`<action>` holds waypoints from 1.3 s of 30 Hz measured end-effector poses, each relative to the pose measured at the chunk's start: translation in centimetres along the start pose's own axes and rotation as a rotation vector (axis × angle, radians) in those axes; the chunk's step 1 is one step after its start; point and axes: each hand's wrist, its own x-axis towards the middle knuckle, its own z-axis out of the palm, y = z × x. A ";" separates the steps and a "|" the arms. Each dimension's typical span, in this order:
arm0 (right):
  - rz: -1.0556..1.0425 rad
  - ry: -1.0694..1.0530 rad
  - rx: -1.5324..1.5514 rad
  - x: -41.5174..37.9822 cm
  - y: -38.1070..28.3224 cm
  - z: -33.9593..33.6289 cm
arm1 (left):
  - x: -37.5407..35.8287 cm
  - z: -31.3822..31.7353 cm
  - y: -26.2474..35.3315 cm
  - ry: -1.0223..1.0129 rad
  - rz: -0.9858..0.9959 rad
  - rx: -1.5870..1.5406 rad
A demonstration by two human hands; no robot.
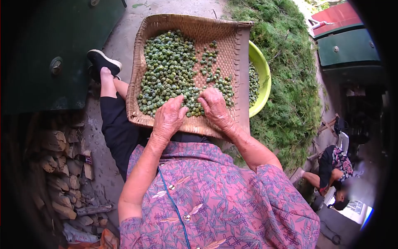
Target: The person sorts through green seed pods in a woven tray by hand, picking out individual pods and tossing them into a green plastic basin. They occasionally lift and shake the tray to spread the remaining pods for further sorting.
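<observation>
A shallow woven wicker basket (pixel 219 33) rests across my lap. Small round green fruits or seed pods (pixel 168 68) fill its left side in a thick heap, and looser ones lie scattered to the right. My left hand (pixel 169 116) is at the near edge of the heap, fingers curled and thumb close to the index finger. A short gap away, my right hand (pixel 215 107) is bent over the fruits with its fingers drawn together. Whatever either hand pinches is too small or hidden to tell. A yellow-green basin (pixel 265 79) holding similar fruits stands beyond the basket's right rim.
Cut green conifer-like foliage (pixel 286 83) covers the ground at right. Split firewood (pixel 64 178) is stacked at lower left near a dark green door or panel (pixel 58 37). Another person (pixel 331 166) sits at far right. My leg, in a black shoe (pixel 103 62), stretches left of the basket.
</observation>
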 end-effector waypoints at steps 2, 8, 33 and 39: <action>-0.003 -0.017 0.072 -0.1 -1.5 0.3 | 0.1 0.0 -0.1 -0.011 0.005 -0.018; 0.004 -0.011 0.244 -0.5 -2.0 1.3 | 0.4 0.3 -0.6 -0.041 0.074 -0.036; 0.604 -0.344 1.081 0.8 -2.8 0.1 | 1.0 -0.2 -1.5 -0.112 -0.087 -0.540; 0.387 0.011 0.326 0.6 -0.9 -0.8 | 0.4 -0.4 -0.1 -0.074 0.012 -0.240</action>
